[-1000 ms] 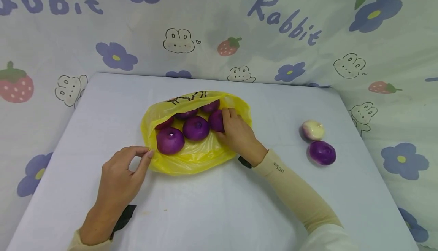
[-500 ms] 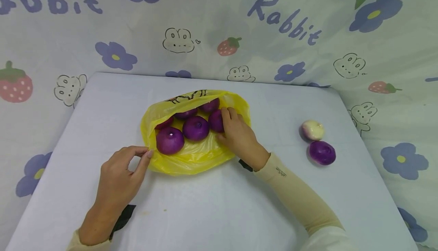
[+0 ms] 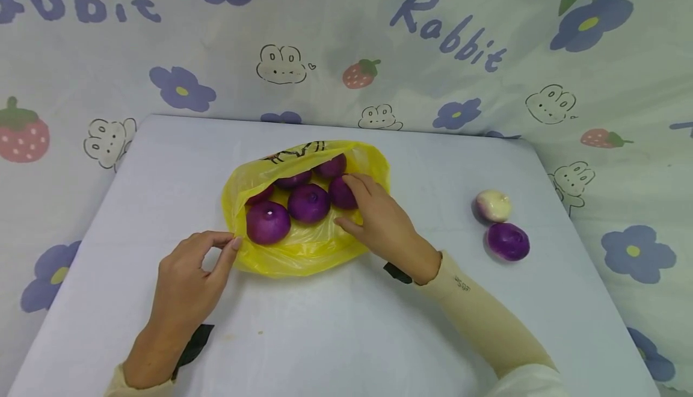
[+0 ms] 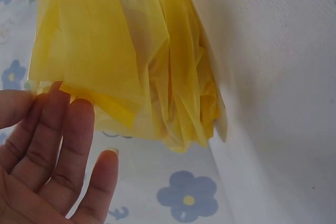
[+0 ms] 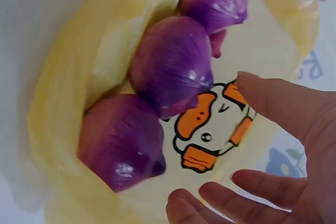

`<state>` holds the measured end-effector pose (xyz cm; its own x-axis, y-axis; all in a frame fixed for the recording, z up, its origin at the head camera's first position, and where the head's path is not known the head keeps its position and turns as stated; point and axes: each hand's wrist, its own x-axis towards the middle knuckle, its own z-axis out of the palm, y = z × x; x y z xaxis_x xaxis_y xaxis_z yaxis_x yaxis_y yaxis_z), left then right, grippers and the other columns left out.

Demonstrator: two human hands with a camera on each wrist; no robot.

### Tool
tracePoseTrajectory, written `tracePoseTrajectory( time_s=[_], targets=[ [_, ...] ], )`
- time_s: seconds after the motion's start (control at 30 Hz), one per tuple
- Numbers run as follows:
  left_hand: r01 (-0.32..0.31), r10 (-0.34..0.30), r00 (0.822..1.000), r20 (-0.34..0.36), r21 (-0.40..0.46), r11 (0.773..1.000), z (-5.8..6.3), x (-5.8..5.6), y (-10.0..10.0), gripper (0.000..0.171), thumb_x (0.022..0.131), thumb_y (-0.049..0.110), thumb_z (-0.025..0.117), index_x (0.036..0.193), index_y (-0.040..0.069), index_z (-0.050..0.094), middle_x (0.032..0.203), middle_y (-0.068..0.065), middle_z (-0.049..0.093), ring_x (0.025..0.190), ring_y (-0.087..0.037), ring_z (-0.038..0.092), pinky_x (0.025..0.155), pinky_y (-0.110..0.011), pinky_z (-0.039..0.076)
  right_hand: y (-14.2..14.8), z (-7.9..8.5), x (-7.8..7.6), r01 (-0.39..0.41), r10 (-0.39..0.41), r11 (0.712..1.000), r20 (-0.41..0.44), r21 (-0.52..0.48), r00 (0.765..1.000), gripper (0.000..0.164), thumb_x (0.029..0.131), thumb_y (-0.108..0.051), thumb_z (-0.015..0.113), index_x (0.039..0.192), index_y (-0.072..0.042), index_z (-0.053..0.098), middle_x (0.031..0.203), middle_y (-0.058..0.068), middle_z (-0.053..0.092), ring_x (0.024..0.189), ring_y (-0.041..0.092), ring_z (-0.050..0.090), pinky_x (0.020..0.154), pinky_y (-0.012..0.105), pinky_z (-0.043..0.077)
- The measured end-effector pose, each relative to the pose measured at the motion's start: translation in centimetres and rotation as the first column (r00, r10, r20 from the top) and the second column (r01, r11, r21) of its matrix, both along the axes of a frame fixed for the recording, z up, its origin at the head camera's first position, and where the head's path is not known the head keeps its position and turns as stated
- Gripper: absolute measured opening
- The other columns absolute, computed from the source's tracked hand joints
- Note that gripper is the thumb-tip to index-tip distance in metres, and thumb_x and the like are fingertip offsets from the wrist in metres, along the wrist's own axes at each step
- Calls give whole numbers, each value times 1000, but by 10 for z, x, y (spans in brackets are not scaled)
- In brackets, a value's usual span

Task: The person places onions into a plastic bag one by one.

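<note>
A yellow plastic bag (image 3: 319, 257) with a printed cartoon lies with its mouth spread, several purple onions (image 3: 269, 222) inside. At its near left corner my left hand (image 3: 186, 289) pinches the rim between thumb and fingertips; the left wrist view shows the thin yellow film (image 4: 89, 40) at those fingertips. Over the bag's right side is my right hand (image 3: 387, 222), its thumb and fingers apart. It is beside the rightmost onion (image 3: 340, 193), its fingers overlapping that onion in the head view. In the right wrist view a gap separates the fingers from the onions (image 5: 123, 142).
Two more onions lie on the white table (image 3: 303, 349) to the right: a pale one (image 3: 494, 206) and, touching it on the near side, a purple one (image 3: 508, 242). Behind the table hangs a printed cloth (image 3: 325, 30) with rabbits, flowers and strawberries.
My right hand has let go of the rightmost onion, its fingers spreading and drawing back a little to the right. The bag's right rim has shifted slightly inward. My left hand holds still.
</note>
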<state>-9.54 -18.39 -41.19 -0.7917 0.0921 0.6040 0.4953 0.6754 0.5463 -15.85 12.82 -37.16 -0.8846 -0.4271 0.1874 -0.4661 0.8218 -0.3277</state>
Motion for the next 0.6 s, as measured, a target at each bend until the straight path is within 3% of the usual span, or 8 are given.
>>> tracePoseTrajectory(
  time_s=[0.23,0.6],
  targets=[
    [-8,8,1000,10,-5,1000,0,0,-1,22,80,-3,86,99,-1,74,91,-14,75,86,-33,71,97,-3,32,7,8,12,-18,18,1000,-6,3,1000,87,90,-34,85,158,-6,39,158,14,43,145,28,43,113,41,44],
    [3,-3,1000,-9,-1,1000,-3,0,-1,24,78,-4,87,99,-1,75,91,-13,76,85,-33,71,97,-3,33,22,10,30,-71,74,997,-90,34,993,99,84,-40,90,160,-7,36,163,13,36,149,28,38,106,41,49]
  ],
)
